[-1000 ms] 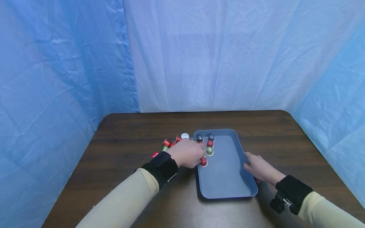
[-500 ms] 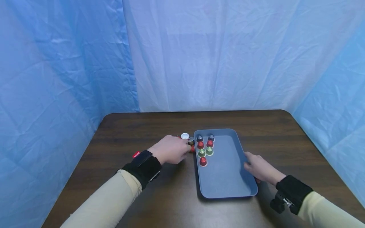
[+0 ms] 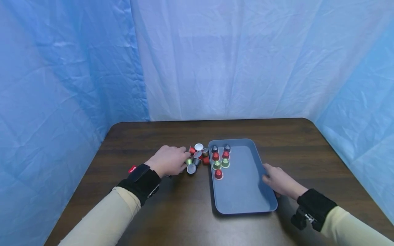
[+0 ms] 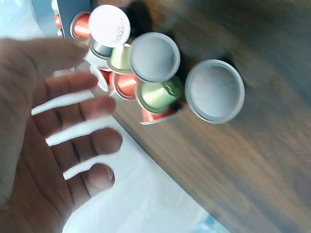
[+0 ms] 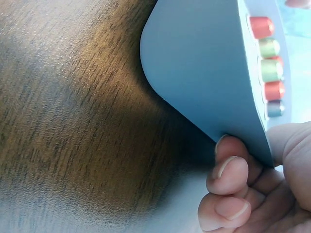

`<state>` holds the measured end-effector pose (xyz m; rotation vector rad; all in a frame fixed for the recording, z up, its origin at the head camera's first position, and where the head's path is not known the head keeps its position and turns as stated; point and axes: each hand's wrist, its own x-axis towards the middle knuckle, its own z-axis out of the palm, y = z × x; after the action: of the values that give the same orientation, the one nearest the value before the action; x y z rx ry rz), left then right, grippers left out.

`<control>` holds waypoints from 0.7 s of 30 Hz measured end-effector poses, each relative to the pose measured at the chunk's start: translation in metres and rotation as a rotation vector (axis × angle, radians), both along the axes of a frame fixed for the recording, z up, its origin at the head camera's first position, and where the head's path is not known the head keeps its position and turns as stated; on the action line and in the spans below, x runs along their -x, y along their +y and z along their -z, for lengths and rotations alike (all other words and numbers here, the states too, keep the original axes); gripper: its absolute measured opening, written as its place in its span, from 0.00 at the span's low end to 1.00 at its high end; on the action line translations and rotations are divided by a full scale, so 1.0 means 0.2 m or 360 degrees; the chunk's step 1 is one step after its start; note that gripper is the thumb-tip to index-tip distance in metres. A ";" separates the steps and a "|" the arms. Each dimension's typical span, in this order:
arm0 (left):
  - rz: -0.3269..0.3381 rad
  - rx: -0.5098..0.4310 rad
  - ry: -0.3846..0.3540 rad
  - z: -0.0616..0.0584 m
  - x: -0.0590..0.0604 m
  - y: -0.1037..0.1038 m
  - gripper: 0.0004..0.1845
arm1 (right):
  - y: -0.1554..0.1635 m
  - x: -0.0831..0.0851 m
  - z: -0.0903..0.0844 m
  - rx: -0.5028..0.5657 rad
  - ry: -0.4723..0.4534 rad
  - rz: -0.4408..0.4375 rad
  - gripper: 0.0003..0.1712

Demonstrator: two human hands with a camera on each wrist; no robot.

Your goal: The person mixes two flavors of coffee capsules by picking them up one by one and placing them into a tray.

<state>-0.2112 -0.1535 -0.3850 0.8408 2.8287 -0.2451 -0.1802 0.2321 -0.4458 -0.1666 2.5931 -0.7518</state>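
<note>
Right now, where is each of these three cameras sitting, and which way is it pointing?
Head: worn on the head, facing forward and down at the dark wooden table; shows both sleeved forearms, left hand and right hand.
Left wrist: at the left wrist, facing along the open palm to the loose heap of small foil-topped coffee capsules.
Right wrist: beside the right wrist, facing the grey-blue plastic tray; fingers grip its edge.
Shared: head and right wrist views both show the tray's capsule rows.
</note>
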 end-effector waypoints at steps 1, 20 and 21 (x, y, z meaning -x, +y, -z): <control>-0.0037 0.0009 0.0001 0.00 0.00 -0.01 0.19 | 0.00 0.00 0.00 0.0000 0.0001 -0.0003 0.34; -0.0479 0.0127 -0.0247 0.08 0.00 -0.12 0.21 | 0.00 -0.01 0.00 0.0031 0.0012 -0.0005 0.33; -0.0490 0.0140 -0.0260 0.09 0.00 -0.12 0.21 | 0.00 -0.01 0.00 0.0030 0.0015 -0.0006 0.33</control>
<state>-0.2107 -0.1771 -0.4032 0.3798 2.7202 -0.2415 -0.1782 0.2318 -0.4452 -0.1809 2.5943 -0.7764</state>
